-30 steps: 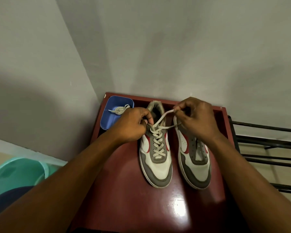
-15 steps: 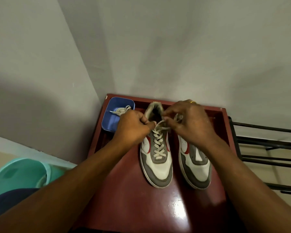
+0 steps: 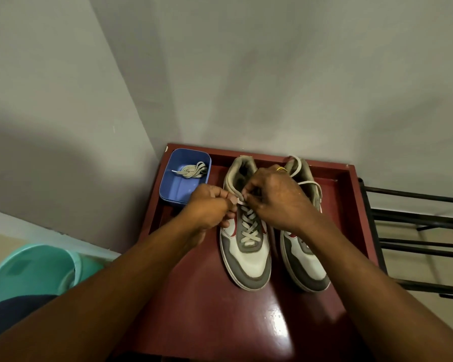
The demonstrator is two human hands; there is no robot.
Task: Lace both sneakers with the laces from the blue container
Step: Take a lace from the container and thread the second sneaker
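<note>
You had two shoes side by side on the tabletop point(image 3: 207, 309). Both hands were up at the top of the laced sneaker point(image 3: 249, 262). Your left hand point(image 3: 209, 209) had its fingers point(image 3: 230, 202) curled, pinching the lace point(image 3: 249, 226). Your right hand point(image 3: 275, 197) fingers point(image 3: 249, 198) pinched it too, right beside the left ones. The second sneaker point(image 3: 306, 267) sat under your right wrist. One spare lace point(image 3: 192, 170) lay bundled in the single blue container point(image 3: 178, 189), just beyond your left fingers.
</note>
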